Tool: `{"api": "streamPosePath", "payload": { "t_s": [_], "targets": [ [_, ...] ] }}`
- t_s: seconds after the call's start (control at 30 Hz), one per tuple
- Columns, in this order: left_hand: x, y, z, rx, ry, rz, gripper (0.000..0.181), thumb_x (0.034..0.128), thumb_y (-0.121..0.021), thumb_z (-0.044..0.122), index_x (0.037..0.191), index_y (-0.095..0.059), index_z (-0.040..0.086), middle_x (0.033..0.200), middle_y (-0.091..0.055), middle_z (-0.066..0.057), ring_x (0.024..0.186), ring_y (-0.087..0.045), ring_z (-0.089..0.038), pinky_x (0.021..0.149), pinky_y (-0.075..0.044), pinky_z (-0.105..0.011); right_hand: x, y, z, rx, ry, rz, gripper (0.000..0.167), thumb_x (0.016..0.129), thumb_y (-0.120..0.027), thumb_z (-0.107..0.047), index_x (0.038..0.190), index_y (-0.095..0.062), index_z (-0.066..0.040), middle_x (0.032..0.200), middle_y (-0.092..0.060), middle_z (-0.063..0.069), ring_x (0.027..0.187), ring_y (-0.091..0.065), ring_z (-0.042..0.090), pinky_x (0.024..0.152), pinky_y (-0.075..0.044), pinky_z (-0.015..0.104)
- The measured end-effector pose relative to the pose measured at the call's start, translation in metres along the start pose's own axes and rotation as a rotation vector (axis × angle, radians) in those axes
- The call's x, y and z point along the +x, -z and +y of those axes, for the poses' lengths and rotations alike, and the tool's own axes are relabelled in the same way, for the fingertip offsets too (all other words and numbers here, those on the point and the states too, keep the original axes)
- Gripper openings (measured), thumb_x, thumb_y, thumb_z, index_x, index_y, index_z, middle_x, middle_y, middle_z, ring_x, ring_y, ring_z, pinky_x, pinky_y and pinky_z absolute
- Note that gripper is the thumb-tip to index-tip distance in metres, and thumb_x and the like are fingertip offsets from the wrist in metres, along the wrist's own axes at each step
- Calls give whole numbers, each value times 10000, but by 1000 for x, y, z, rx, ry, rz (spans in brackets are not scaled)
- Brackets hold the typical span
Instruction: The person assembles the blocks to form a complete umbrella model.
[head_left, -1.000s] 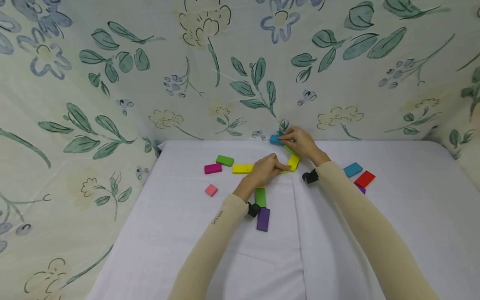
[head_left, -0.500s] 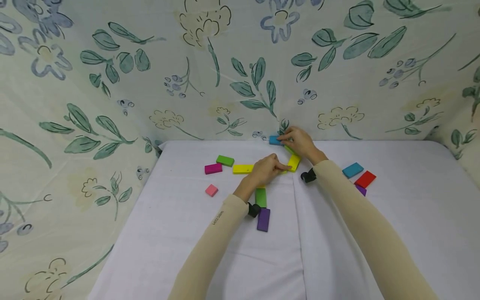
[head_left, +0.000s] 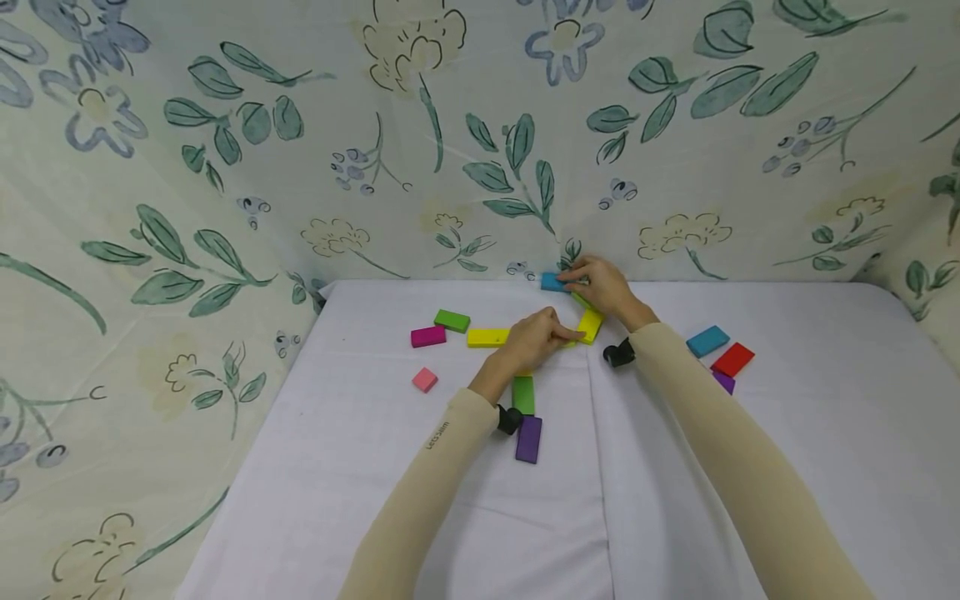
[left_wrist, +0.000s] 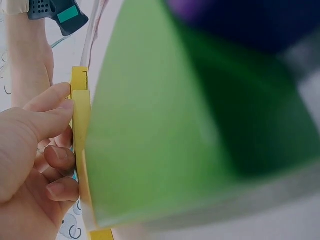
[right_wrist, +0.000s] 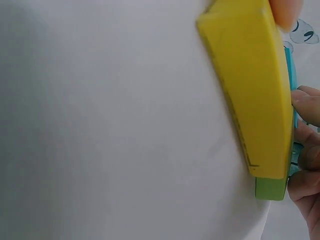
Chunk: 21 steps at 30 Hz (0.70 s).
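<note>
At the far edge of the white surface, my right hand [head_left: 606, 287] pinches a blue block [head_left: 552, 282], whose right end is under the fingers. A lime green block [head_left: 580, 300] lies between it and a tilted yellow block [head_left: 590, 326]. My left hand [head_left: 531, 340] holds the near end of that yellow block with thumb and forefinger; the left wrist view shows the other fingers of my left hand [left_wrist: 37, 155] curled. In the right wrist view, fingers of my right hand [right_wrist: 309, 145] are by the blue block [right_wrist: 291, 75], behind the yellow block [right_wrist: 255, 95].
Left of my hands are another yellow block [head_left: 487, 337], a green one [head_left: 452, 320], a magenta one [head_left: 428, 337] and a pink one [head_left: 424, 380]. Near my left wrist lie green [head_left: 523, 396] and purple [head_left: 528, 440] blocks. Blue [head_left: 708, 341], red [head_left: 733, 359] and purple [head_left: 724, 382] blocks are at right.
</note>
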<state>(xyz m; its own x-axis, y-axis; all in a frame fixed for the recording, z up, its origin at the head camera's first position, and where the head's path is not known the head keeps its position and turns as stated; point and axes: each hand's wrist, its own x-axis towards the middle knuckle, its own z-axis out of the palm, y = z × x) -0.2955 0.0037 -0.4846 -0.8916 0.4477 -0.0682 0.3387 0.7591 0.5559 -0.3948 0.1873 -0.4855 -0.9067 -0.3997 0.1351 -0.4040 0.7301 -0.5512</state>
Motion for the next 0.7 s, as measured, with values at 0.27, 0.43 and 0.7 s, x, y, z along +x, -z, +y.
{"api": "streamPosePath", "payload": {
  "t_s": [0.27, 0.43, 0.7],
  "targets": [
    [0, -1, 2, 16, 3, -7, 280, 1035, -630, 251, 1293, -709, 326, 994, -537, 19, 794, -450, -102, 679, -332, -187, -8, 5, 1, 20, 4, 13, 288, 992, -690, -87, 1275, -729, -55, 1376, -595, 239, 1294, -540, 424, 1111, -433, 576],
    [0, -1, 3, 6, 5, -5, 277, 1039, -624, 238, 1283, -717, 332, 999, -542, 17, 797, -454, -104, 685, -340, -189, -15, 14, 4, 25, 4, 26, 305, 1003, -676, -96, 1303, -717, -63, 1384, -592, 214, 1223, -560, 397, 998, -491, 541],
    [-1, 1, 1, -8, 11, -12, 287, 1045, -618, 216, 1291, -716, 327, 993, -543, 5, 813, -466, -116, 695, -349, -197, -30, 27, 12, 33, -5, 57, 314, 1008, -672, -116, 1316, -708, -63, 1382, -599, 225, 910, -533, 323, 747, -431, 370]
  ]
}}
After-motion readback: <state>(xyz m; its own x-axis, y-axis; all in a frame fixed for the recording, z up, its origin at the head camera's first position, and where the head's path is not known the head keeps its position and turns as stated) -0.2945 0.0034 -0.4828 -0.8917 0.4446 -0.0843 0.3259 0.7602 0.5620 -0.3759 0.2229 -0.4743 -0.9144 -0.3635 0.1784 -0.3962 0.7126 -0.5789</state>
